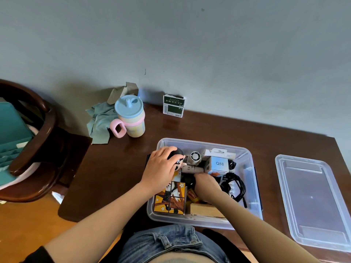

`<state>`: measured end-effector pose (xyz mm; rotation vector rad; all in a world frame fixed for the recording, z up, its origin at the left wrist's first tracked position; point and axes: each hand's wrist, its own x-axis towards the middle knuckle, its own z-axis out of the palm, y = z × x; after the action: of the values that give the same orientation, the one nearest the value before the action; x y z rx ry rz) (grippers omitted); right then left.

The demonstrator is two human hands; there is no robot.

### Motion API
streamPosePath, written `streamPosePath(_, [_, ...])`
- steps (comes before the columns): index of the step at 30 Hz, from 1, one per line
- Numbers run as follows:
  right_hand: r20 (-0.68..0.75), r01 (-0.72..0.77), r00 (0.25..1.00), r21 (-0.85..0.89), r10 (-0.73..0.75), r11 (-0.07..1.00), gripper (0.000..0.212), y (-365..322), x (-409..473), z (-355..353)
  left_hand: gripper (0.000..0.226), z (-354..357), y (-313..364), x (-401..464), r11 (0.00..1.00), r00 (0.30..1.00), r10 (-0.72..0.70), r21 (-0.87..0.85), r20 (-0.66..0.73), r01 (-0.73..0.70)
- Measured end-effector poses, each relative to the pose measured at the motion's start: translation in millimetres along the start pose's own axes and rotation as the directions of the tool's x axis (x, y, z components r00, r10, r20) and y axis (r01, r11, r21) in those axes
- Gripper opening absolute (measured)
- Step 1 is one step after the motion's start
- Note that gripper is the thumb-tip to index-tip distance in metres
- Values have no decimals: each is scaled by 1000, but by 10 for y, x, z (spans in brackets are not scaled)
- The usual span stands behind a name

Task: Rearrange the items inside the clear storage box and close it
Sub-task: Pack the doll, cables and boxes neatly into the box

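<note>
L hand [160, 168] curls fingers round a figurine [177, 158] at the box [248, 158] edge. R hand [206, 184] reaches among items (finger state: can't tell). Lid [311, 202] lies w/ the table [114, 168] under it, apart.

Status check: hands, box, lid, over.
Left hand grips the doll figure; right hand down among items. Clear storage box open. Lid on table, right.

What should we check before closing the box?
1. Lid within reach, off box: ok, on the table right of it.
2. Left hand clear of box: not ok, grips figurine.
3. Right hand clear: not ok, down among items.
4. Items below rim: cannot tell; Q88 carton looks high.
5. Cables inside wall: ok.
</note>
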<state>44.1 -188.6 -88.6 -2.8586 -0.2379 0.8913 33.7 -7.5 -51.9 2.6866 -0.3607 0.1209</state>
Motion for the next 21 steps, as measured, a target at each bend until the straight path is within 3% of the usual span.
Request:
streamPosePath(3, [-27,20,999,-18,-20,1000,18,10,1,11,34,7,-3,5,1000,1000,-6,-1,9,6])
streamPosePath(7, [-47,3,999,-48,-6,999,33,-65,10,27,34,13,-2,-1,1000,1000,-11,3,15,10])
streamPosePath(10, [-82,-46,996,-107,38,993,33,-154,51,8,33,11,5,4,1000,1000,-7,7,13,7])
streamPosePath(15, [-110,-49,993,43,54,998,20,-137,60,-44,33,-1,12,4,1000,1000,-4,9,9,4])
streamPosePath(21, [-71,-70,995,83,76,994,36,32,-92,-95,35,-8,9,6,1000,1000,-8,29,28,7])
